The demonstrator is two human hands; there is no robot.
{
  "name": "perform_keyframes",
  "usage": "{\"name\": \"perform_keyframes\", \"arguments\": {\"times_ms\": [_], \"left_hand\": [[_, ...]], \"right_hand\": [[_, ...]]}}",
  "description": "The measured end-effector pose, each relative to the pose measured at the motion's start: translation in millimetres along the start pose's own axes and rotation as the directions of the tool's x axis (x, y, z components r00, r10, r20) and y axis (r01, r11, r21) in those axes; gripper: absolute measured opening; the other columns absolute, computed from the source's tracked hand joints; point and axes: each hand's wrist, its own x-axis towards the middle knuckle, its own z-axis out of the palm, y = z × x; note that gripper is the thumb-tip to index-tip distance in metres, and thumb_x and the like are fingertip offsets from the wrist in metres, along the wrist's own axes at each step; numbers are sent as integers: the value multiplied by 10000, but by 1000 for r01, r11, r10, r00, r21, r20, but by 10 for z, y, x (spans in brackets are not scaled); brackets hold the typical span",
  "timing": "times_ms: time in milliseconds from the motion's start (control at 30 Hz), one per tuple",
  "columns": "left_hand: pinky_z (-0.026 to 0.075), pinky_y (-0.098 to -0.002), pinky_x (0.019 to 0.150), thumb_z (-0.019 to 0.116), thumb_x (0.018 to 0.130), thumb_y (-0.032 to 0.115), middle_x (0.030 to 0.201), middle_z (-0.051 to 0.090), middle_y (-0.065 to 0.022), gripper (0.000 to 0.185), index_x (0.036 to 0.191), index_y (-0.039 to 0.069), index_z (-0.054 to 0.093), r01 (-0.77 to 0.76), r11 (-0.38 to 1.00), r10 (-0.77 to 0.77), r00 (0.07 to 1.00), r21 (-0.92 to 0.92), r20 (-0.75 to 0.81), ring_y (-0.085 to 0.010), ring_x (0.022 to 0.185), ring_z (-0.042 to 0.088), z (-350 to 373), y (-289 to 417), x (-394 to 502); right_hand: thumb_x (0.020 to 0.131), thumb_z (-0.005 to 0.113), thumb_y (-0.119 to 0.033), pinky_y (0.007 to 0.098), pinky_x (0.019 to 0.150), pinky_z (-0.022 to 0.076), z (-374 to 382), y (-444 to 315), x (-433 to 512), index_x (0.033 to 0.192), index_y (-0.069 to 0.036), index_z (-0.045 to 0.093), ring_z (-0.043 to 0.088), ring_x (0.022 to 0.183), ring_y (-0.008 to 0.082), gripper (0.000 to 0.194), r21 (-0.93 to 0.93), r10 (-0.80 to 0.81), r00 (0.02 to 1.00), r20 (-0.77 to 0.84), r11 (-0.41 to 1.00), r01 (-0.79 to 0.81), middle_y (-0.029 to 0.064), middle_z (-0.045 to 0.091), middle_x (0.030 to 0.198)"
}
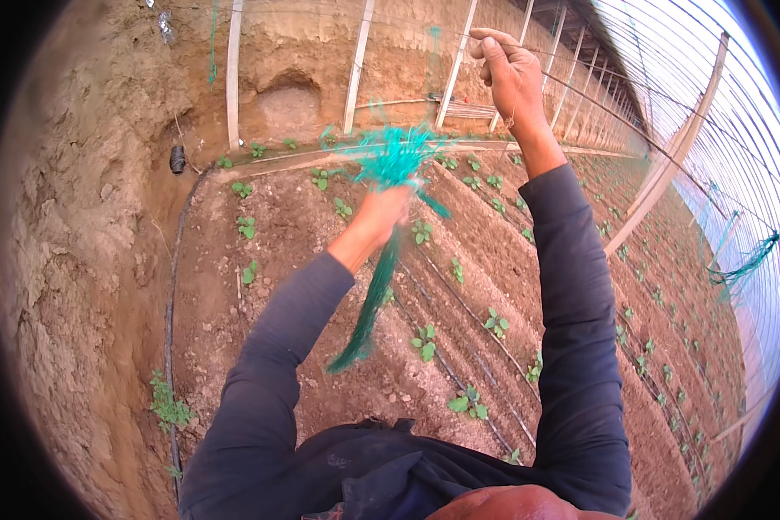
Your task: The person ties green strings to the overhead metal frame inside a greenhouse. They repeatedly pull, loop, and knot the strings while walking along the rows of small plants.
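Note:
My left hand (390, 207) grips a bundle of green twine (396, 153) over the soil bed. Loose, blurred strands fan out above the fist, and a long tail (372, 302) of the bundle hangs below it. Raised higher and farther to the right, my right hand (508, 71) has its fingers curled at an overhead wire (578, 88). Whether those fingers hold the wire or a thin strand is not clear. A single green strand (434, 58) hangs down just left of this hand.
Young leafy seedlings (424, 342) stand in rows, with drip lines (442, 364) between them. An earthen wall (71, 260) rises at left, a black hose (171, 305) along its foot. Slanted posts (359, 65) line the back. More green twine (744, 263) hangs at right by the greenhouse film.

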Motion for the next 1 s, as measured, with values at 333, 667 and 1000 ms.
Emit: {"name": "perform_keyframes", "arguments": {"times_ms": [333, 667, 1000], "left_hand": [[357, -244, 454, 598, 956, 245, 660, 530, 9, 176, 842, 122, 544, -111, 964, 82, 988, -241, -129, -83, 514, 441, -497, 353, -374], [422, -267, 603, 591, 966, 229, 785, 627, -39, 204, 812, 107, 539, -314, 949, 306, 931, -11, -200, -127, 733, 570, -675, 561, -458], [424, -264, 497, 578, 977, 380, 686, 534, 19, 288, 817, 152, 506, -285, 940, 288, 957, -186, -11, -88, 531, 482, -303, 1499, -96]], "right_hand": [[878, 648, -153, 234, 597, 470, 129, 142, 401, 1222, 8, 591, 579, 720, 97, 384, 50, 231, 969, -82, 972, -228, 47, 637, 949], [853, 661, -154, 244, 558, 445, 480, 337, 1082, 1194, -17, 621, 535, 643, 95, 369, 171, 188, 959, -212, 973, -153, 51, 650, 940], [850, 611, 13, 228, 542, 462, 489, 66, 1284, 1177, 32, 598, 587, 667, 111, 327, 543, 158, 987, 41, 825, -155, 78, 658, 915]]}}
